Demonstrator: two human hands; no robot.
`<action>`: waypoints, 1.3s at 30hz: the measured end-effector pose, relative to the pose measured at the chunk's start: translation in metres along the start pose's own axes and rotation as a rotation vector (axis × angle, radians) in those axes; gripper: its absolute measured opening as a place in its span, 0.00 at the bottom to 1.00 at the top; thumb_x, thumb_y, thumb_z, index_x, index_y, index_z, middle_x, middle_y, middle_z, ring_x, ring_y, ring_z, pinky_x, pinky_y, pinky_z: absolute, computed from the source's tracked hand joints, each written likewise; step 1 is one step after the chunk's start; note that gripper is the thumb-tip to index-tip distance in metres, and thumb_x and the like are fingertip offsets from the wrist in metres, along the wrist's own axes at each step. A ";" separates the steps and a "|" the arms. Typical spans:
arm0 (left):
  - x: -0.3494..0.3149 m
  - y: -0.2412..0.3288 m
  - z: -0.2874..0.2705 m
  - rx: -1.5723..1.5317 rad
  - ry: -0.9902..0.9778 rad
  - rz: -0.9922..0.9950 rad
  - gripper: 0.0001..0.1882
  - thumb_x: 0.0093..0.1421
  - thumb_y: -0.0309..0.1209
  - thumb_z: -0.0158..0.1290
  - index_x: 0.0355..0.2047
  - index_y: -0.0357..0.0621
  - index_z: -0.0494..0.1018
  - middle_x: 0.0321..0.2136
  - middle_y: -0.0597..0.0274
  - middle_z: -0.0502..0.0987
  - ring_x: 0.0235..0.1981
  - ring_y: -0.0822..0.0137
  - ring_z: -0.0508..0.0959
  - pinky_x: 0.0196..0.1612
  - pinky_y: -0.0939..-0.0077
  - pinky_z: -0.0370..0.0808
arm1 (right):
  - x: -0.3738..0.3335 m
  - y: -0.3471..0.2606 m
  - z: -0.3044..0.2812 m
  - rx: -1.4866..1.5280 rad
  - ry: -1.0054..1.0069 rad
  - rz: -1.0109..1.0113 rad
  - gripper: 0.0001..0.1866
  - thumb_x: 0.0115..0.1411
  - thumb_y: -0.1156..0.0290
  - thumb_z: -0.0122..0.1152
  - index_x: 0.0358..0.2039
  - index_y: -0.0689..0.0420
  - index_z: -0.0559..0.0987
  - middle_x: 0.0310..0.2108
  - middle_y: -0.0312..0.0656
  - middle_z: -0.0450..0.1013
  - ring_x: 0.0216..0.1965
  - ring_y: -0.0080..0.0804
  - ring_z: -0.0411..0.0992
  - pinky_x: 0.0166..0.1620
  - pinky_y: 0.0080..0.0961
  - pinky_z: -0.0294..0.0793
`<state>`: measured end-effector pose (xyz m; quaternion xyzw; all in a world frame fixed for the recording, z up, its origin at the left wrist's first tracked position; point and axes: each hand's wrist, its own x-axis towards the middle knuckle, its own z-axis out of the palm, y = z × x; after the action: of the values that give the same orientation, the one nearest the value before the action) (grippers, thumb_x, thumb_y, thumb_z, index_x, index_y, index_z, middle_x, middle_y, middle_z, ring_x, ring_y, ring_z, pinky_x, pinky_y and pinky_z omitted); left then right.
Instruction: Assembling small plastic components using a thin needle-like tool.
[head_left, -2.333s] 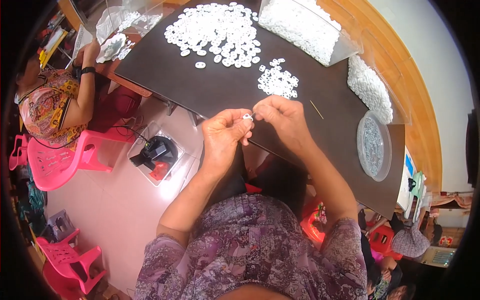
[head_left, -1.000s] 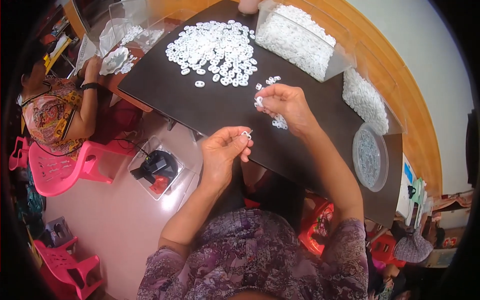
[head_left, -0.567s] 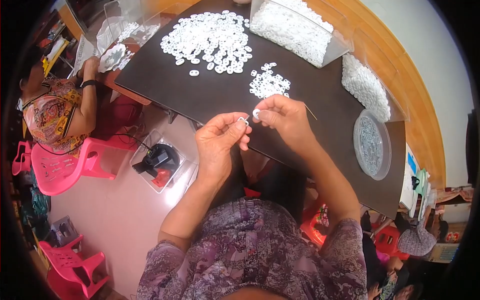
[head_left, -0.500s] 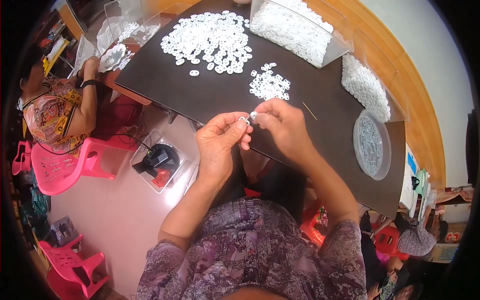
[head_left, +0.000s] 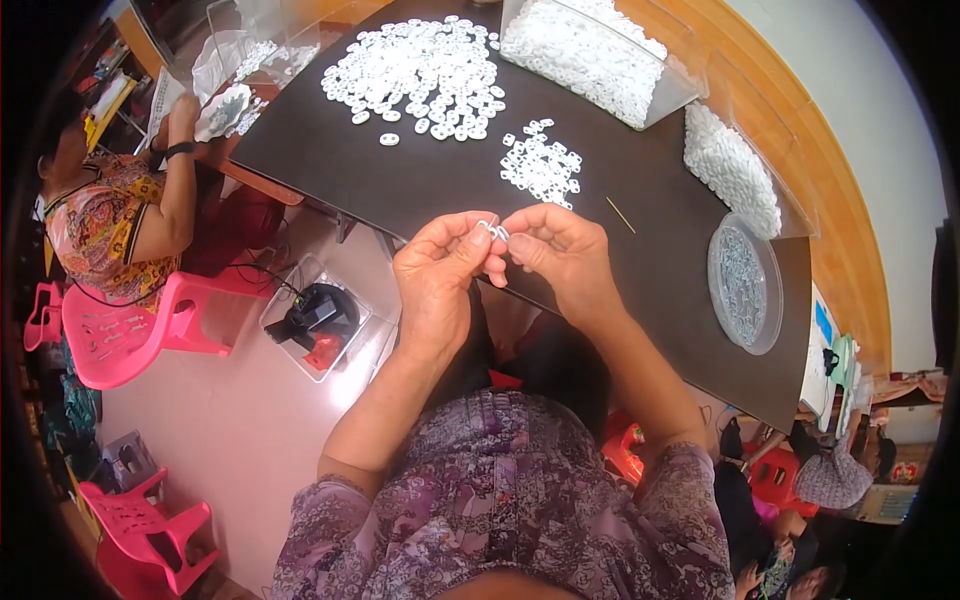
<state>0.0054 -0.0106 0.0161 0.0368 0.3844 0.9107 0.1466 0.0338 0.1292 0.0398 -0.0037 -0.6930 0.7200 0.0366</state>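
Observation:
Over the table's near edge, my left hand (head_left: pixel 437 275) pinches a small white looped piece (head_left: pixel 484 226) between thumb and forefinger. My right hand (head_left: pixel 565 262) is pinched as well, its fingertips on a small white oval piece (head_left: pixel 501 233) that meets the looped one. The fingers cover much of both pieces. Just beyond the hands lies a little heap of small white two-holed pieces (head_left: pixel 541 163). Farther back spreads a bigger pile of white oval two-holed pieces (head_left: pixel 415 75).
A thin brass-coloured stick (head_left: pixel 621 216) rests right of my hands on the dark table (head_left: pixel 660 300). A round clear tray (head_left: pixel 770 335) holds small metal parts. Clear bins (head_left: pixel 685 85) of white pieces line the back. Another person (head_left: pixel 120 220) sits at far left by pink chairs (head_left: pixel 120 335).
My right hand has turned slightly and brought its white oval piece in against the one in my left hand. The other person's hand has risen a little.

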 end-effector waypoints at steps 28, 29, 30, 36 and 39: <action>-0.007 0.003 -0.003 0.128 0.040 -0.033 0.08 0.58 0.24 0.52 0.37 0.31 0.73 0.27 0.56 0.76 0.22 0.72 0.75 0.25 0.81 0.73 | 0.001 0.007 -0.006 0.118 0.025 0.057 0.10 0.55 0.76 0.59 0.39 0.63 0.78 0.27 0.33 0.74 0.27 0.15 0.67 0.29 0.12 0.65; -0.007 0.002 -0.002 0.125 0.040 -0.022 0.08 0.58 0.24 0.52 0.37 0.31 0.73 0.26 0.56 0.76 0.22 0.72 0.75 0.25 0.81 0.73 | 0.001 0.007 -0.005 0.106 0.033 0.057 0.09 0.57 0.75 0.58 0.38 0.63 0.78 0.26 0.32 0.73 0.26 0.14 0.66 0.28 0.12 0.64; -0.006 0.001 -0.001 0.123 0.038 -0.011 0.08 0.58 0.24 0.52 0.36 0.30 0.73 0.26 0.56 0.76 0.22 0.72 0.75 0.25 0.81 0.73 | 0.001 0.008 -0.005 0.106 0.033 0.057 0.09 0.57 0.75 0.58 0.38 0.63 0.78 0.26 0.32 0.73 0.26 0.14 0.66 0.28 0.12 0.64; -0.007 -0.006 -0.001 0.103 0.001 -0.042 0.08 0.58 0.23 0.52 0.36 0.29 0.73 0.27 0.55 0.76 0.22 0.71 0.74 0.24 0.81 0.73 | -0.002 0.005 0.000 -0.077 0.078 0.039 0.07 0.60 0.73 0.54 0.31 0.64 0.77 0.23 0.33 0.72 0.25 0.14 0.66 0.29 0.12 0.65; -0.011 -0.009 0.000 0.083 -0.006 -0.075 0.08 0.58 0.23 0.52 0.36 0.29 0.72 0.27 0.54 0.76 0.22 0.71 0.74 0.24 0.81 0.73 | -0.008 0.003 0.004 -0.125 0.148 -0.013 0.07 0.61 0.75 0.53 0.28 0.63 0.76 0.22 0.33 0.72 0.25 0.14 0.66 0.30 0.13 0.66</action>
<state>0.0185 -0.0078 0.0102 0.0313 0.4224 0.8878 0.1800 0.0415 0.1244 0.0364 -0.0546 -0.7319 0.6730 0.0920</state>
